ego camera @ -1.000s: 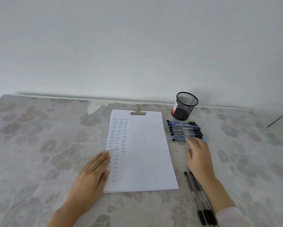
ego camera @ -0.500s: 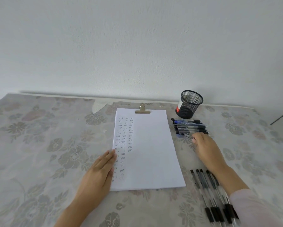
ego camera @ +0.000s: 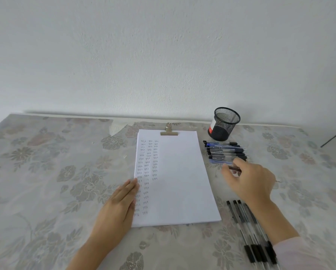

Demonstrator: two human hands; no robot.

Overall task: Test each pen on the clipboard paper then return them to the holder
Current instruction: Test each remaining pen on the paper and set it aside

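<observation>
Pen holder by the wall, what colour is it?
Holder: black mesh, seen in head view.

Left hand [ego camera: 120,203] flat on left edge of clipboard paper [ego camera: 178,182] (small marks down its left side). Right hand [ego camera: 254,182] pinches dark pen [ego camera: 234,168] just beside pen row [ego camera: 224,152] — mesh holder [ego camera: 224,124] upright beyond. Black-capped pens [ego camera: 247,227] by right forearm.

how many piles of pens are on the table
2: one pile by the mesh holder, one row beside the right forearm, partly hidden. The right hand holds another pen.
</observation>
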